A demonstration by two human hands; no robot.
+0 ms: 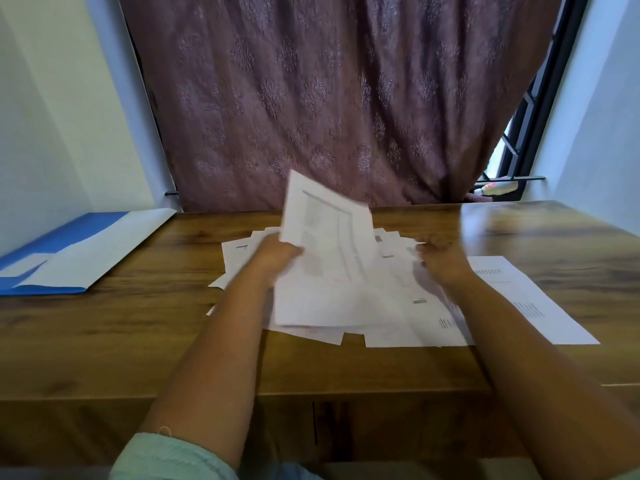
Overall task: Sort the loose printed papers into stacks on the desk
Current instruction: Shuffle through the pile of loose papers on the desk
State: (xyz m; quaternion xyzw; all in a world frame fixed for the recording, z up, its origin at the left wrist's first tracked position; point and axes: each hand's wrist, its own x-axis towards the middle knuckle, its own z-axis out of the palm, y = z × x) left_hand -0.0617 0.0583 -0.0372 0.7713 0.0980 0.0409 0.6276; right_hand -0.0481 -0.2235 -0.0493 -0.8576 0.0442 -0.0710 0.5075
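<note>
A loose pile of printed papers (374, 306) lies spread across the middle of the wooden desk (138, 341). My left hand (277, 254) grips one printed sheet (329, 233) at its left edge and holds it tilted up above the pile. My right hand (440, 261) is over the right side of the pile, fingers bent down onto the papers; motion blur hides whether it grips any. A single printed page (530, 299) lies flat to the right, partly under my right forearm.
An open blue folder with a white inner flap (79, 254) lies at the desk's far left. A patterned mauve curtain (329, 98) hangs behind the desk, with a window frame (523, 126) at the right.
</note>
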